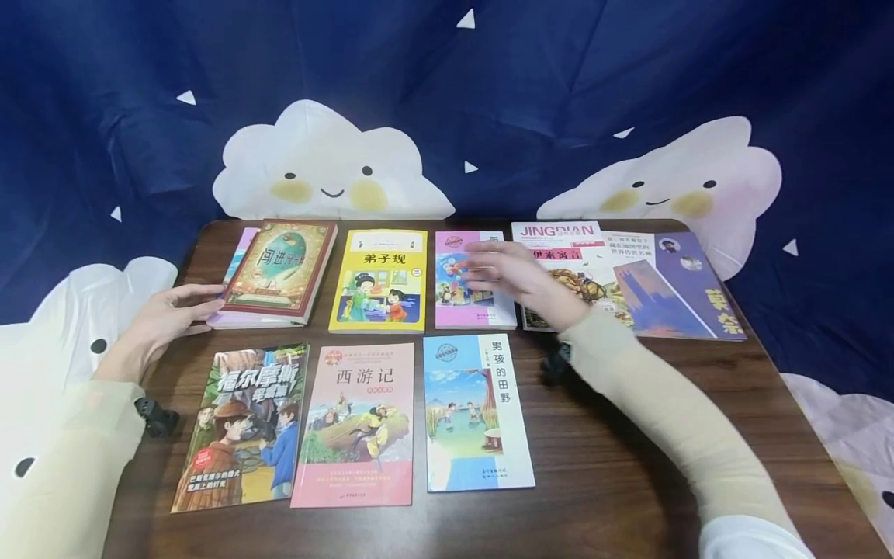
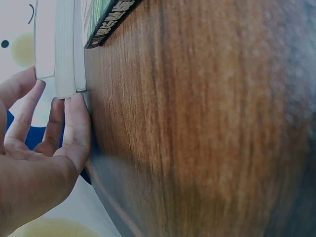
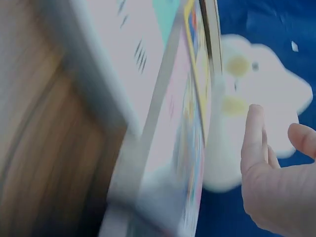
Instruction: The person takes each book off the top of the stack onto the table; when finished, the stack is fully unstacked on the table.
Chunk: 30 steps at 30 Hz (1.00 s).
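Observation:
At the back left, a book with a dark red border and a green cover point(image 1: 279, 264) lies askew on a pink and purple book point(image 1: 240, 317). My left hand point(image 1: 166, 322) is at the left side of this pair, fingers extended. In the left wrist view, its fingertips point(image 2: 76, 106) meet the edges of the stacked books point(image 2: 64, 54). My right hand point(image 1: 520, 276) is over a pink book point(image 1: 482, 310) in the back row, partly covering its cover. The right wrist view shows that hand point(image 3: 276, 182) with fingers extended and nothing held.
A yellow book point(image 1: 378, 281) lies in the back row; an illustrated book point(image 1: 552, 233) and a purple book point(image 1: 691, 295) overlap at right. In front lie a detective book point(image 1: 244, 427), a pink book point(image 1: 356, 427) and a blue-white book point(image 1: 478, 411) on the wooden table point(image 1: 615, 481).

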Tool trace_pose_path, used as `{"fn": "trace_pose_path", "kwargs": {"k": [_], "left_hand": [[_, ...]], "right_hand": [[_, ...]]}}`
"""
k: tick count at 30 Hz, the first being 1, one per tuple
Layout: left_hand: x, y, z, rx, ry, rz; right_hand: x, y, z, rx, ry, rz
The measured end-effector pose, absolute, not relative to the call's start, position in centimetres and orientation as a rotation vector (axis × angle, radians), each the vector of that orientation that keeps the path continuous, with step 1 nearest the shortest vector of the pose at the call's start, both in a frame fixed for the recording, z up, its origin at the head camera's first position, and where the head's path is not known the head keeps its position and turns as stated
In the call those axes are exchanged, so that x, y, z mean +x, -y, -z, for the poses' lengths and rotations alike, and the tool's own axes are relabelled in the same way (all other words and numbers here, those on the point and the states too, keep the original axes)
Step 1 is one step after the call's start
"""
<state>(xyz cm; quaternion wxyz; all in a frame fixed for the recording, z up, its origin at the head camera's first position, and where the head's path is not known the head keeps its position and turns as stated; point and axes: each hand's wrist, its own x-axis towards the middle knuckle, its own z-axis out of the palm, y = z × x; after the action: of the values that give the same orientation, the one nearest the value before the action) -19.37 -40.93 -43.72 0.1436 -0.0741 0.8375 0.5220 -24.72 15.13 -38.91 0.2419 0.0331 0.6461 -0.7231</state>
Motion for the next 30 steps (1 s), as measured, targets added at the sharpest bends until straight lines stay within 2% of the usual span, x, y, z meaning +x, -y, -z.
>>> {"fn": "trace_pose_path", "kwargs": {"k": [6, 13, 22, 30], "left_hand": [[-19.4, 41.0, 43.8, -0.215, -2.427, -1.483], [-19.4, 41.1, 43.9, -0.202, -2.429, -1.478], [-19.4, 41.2, 43.9, -0.204, -2.429, -1.487], [-19.5, 40.9, 43.9, -0.205, -2.447, -1.467]], "right_hand": [[-24.8, -7.1, 39.8, 0.074, -1.694, 1.918], [-24.5, -0.4, 40.4, 0.043, -1.59, 1.894], [-24.4, 5.6, 41.3, 0.083, -1.573, 1.907], [-24.5, 8.2, 42.1, 0.115, -1.608, 1.926]]}}
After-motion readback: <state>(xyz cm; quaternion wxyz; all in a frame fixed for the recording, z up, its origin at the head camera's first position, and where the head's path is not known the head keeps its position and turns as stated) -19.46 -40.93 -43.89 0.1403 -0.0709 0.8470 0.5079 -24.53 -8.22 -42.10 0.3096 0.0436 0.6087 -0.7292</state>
